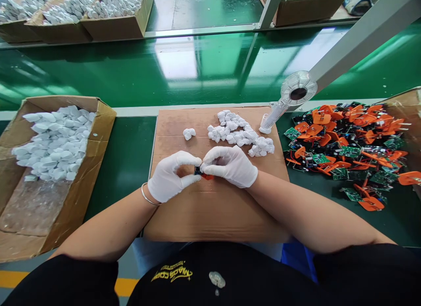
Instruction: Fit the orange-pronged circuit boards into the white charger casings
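Both gloved hands meet over the cardboard sheet (pixel 210 209), pinching a small electronic part (pixel 198 170) between them. Its dark end shows between the fingertips, and a bit of orange (pixel 207 177) peeks out under the right fingers; the rest is hidden. My left hand (pixel 173 175) grips it from the left with thumb and forefinger. From the right, my right hand (pixel 232 166) closes on it with the fingertips. Beyond the hands lie a cluster of small white knobbly pieces (pixel 240 130) and a separate white piece (pixel 189 134).
On the left stands a cardboard box (pixel 90 174) of white pieces (pixel 61 139). Green circuit boards with orange parts (pixel 348 143) are heaped on the right. A clear handheld fan (pixel 296 93) stands near the metal post (pixel 362 42). More filled boxes (pixel 112 27) sit at the back.
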A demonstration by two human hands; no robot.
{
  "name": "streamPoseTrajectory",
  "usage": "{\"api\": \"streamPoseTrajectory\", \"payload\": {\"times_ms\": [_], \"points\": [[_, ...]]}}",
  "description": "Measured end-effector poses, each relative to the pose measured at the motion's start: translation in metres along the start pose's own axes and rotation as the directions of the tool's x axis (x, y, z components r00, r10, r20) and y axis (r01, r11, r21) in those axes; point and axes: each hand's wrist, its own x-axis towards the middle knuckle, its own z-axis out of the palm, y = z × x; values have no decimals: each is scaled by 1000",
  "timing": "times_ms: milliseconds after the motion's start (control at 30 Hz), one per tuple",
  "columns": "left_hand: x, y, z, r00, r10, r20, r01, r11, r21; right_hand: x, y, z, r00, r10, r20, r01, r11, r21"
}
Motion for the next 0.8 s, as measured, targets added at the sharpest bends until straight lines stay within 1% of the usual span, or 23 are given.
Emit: {"api": "streamPoseTrajectory", "payload": {"times_ms": [200,333,433,467,500,567,667,733,800], "points": [[0,1,0,1000,15,8,-15,1000,2,-2,-5,-1,998,-22,64,21,1000,15],[1,1,0,1000,19,1,-20,1000,18,-1,-3,-1,997,-37,69,34,998,47],[2,2,0,997,78,0,-78,996,31,0,-1,0,993,-107,58,108,994,-17],[3,2,0,994,108,-2,-108,993,40,0,0,0,992,-113,57,114,993,-18],[3,2,0,990,138,-6,-137,989,54,0,1,1,994,-90,64,90,996,3],[3,3,0,983,183,-9,-181,979,90,-1,1,2,995,19,103,-28,996,88],[1,2,-1,976,217,5,-216,965,146,-2,1,3,962,179,207,-219,957,192],[0,2,-1,972,233,21,-233,959,161,-2,1,3,941,221,256,-276,940,202],[-1,2,-1,970,241,32,-243,956,162,-3,0,3,934,232,272,-289,937,193]]}}
